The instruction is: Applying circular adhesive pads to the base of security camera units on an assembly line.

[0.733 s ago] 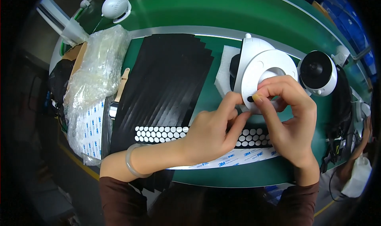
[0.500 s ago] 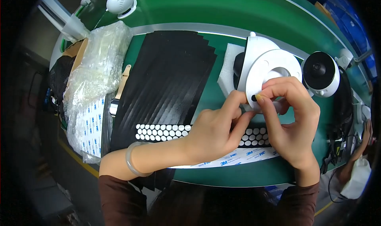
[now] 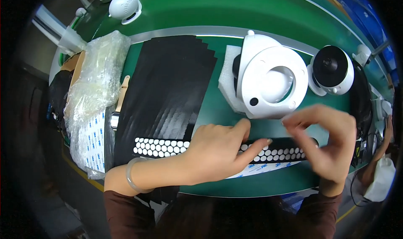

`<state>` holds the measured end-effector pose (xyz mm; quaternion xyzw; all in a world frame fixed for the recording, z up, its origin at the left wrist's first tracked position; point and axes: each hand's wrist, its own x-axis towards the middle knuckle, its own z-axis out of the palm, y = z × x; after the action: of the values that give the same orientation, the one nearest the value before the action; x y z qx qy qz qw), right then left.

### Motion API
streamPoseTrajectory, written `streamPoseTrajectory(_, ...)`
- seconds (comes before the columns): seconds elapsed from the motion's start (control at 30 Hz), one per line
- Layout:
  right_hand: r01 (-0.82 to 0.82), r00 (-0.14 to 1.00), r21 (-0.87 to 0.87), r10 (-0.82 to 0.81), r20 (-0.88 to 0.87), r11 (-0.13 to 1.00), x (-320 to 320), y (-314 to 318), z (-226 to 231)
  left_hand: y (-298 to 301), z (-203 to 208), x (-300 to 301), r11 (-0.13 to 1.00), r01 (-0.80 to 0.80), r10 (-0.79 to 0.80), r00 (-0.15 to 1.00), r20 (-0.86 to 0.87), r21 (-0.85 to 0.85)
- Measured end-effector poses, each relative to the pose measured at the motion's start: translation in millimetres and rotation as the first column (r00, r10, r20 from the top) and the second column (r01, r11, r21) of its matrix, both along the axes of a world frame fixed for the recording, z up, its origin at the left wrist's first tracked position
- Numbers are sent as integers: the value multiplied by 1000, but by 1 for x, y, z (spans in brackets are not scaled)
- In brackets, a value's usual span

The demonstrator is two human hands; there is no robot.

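My left hand (image 3: 222, 151) lies over a black sheet strip covered with rows of white round pads (image 3: 161, 147), its thumb stretched out onto the strip and apart from the index finger. My right hand (image 3: 329, 134) is raised over the strip's right end, blurred, with thumb and index finger pinched together; a tiny pale bit shows at the tips, too unclear to name. Beyond both hands a white rounded camera (image 3: 262, 41) lies with its ring-shaped base (image 3: 255, 73) facing up. One black round pad (image 3: 254, 101) sits on the base at its lower left. White foam (image 3: 228, 81) is beside the camera.
Black sheets (image 3: 168, 79) lie stacked left of centre. Farther left are bubble wrap (image 3: 98, 67) and a smartwatch (image 3: 114, 120). A second camera with a black front (image 3: 333, 69) stands at right, another white one (image 3: 125, 7) at the far left. A co-worker's arm (image 3: 380, 163) shows at far right.
Both hands have come away from the camera base, moving nearer to me, the right one also rightward. The black round pad on the base is now uncovered. The view has shifted slightly.
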<state>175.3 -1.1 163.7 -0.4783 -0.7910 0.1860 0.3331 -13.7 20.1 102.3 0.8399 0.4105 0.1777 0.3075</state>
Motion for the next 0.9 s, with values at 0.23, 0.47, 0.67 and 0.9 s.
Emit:
streamPoseTrajectory(0.23,-24,988,-210,56,144,977,15,-8,-33,1,-2,-1,989,144,-145,981,126,17)
streamPoseTrajectory(0.47,-37,999,-158,31,-41,987,10,-4,-41,4,-6,4,996,85,-84,935,344,13)
streamPoseTrajectory(0.67,-87,996,27,86,12,996,10,-5,-48,1,-3,5,999,48,-40,941,335,-17)
streamPoseTrajectory(0.9,-88,995,191,78,60,978,7,-7,-53,2,-4,6,999,49,-48,932,360,6)
